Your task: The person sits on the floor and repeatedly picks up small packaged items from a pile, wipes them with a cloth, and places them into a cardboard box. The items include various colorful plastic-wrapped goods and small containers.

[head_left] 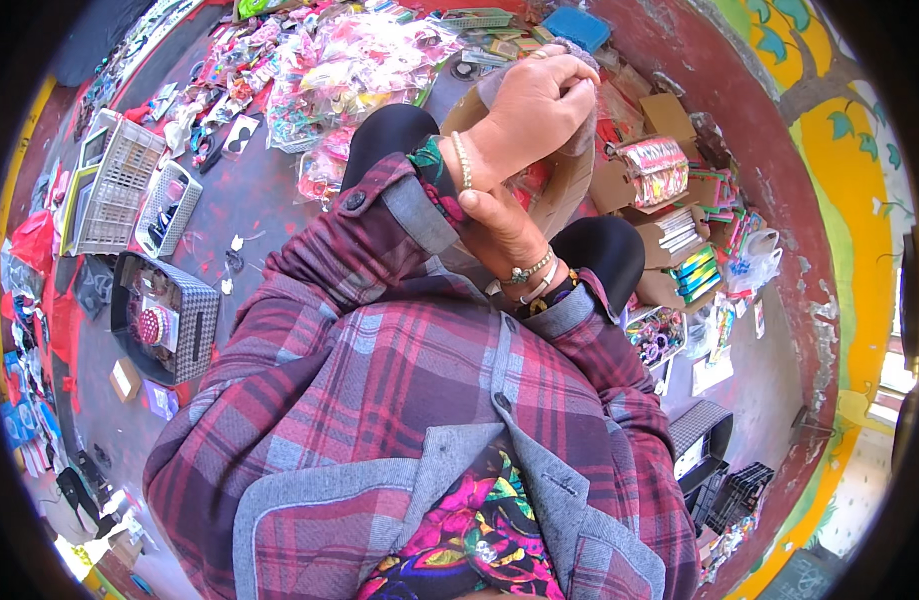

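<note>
My left hand (541, 108) reaches across the front of me, its fingers curled against a greyish-mauve fuzzy cloth (584, 125). They appear closed on the cloth, though part of the grip is hidden. Just below the left wrist is my right hand (509, 238), thumb stretched up and the other fingers hidden behind the left hand. Both wrists wear beaded bracelets. Under the hands, between my knees, stands a tan, curved-walled container (571, 185) with something red inside.
A big heap of plastic-wrapped small goods (354, 75) lies ahead. At left stand a grey lattice basket (119, 175), a small white basket (169, 210) and a patterned bin (164, 315). Open cardboard boxes (669, 120) of packaged items line the right, by a red wall (749, 110).
</note>
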Demonstrator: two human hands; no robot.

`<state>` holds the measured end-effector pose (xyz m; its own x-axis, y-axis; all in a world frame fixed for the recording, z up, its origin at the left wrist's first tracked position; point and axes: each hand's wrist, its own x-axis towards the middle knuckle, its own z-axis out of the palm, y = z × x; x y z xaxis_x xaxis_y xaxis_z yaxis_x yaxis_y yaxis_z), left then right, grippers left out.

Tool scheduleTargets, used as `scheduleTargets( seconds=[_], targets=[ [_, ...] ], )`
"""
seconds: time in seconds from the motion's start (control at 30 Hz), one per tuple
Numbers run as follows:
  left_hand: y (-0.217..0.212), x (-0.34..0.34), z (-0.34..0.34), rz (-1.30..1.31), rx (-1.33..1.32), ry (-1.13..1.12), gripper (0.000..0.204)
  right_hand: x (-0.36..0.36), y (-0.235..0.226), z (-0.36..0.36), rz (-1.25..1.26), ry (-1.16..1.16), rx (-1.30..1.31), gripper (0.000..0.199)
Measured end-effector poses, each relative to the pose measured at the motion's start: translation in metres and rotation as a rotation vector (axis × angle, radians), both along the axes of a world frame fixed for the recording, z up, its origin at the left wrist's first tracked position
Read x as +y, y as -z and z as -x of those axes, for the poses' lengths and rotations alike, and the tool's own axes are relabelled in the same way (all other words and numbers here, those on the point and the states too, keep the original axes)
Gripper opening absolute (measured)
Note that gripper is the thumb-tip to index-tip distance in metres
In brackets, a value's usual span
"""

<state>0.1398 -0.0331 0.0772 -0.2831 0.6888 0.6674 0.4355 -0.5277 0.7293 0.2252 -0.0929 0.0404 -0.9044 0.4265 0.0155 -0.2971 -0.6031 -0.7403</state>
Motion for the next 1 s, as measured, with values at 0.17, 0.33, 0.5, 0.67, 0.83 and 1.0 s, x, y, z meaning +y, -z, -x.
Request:
scheduleTargets(
  seconds=[0.17, 0.33, 0.5, 0.67, 0.83, 1.0],
  targets=[
    [0.018, 0.005, 0.003, -0.139, 0.419, -0.071, 0.013, 0.0, 0.004, 0.0, -0.022, -0.012, -0.005, 0.075],
    [0.011, 0.003, 0.005, -0.149, 0.691, -0.223, 0.018, -0.004, 0.005, -0.001, 0.254, 0.096, 0.138, 0.081],
    [0.013, 0.007, 0.006, -0.135, 0.97, -0.289, 0.026, -0.007, -0.001, 0.008, 0.337, 0.257, -0.008, 0.078],
    [0.015, 0.003, 0.005, -0.089, 0.895, -0.27, 0.028, -0.009, -0.001, 0.01, 0.168, 0.196, -0.033, 0.063],
    [0.017, 0.002, 0.008, -0.05, 0.914, -0.219, 0.024, -0.011, -0.006, 0.007, 0.198, 0.119, -0.072, 0.059],
    [0.014, -0.004, 0.006, 0.157, 0.181, 0.034, 0.02, -0.018, -0.009, 0.008, 0.17, 0.115, -0.119, 0.048]
  ],
)
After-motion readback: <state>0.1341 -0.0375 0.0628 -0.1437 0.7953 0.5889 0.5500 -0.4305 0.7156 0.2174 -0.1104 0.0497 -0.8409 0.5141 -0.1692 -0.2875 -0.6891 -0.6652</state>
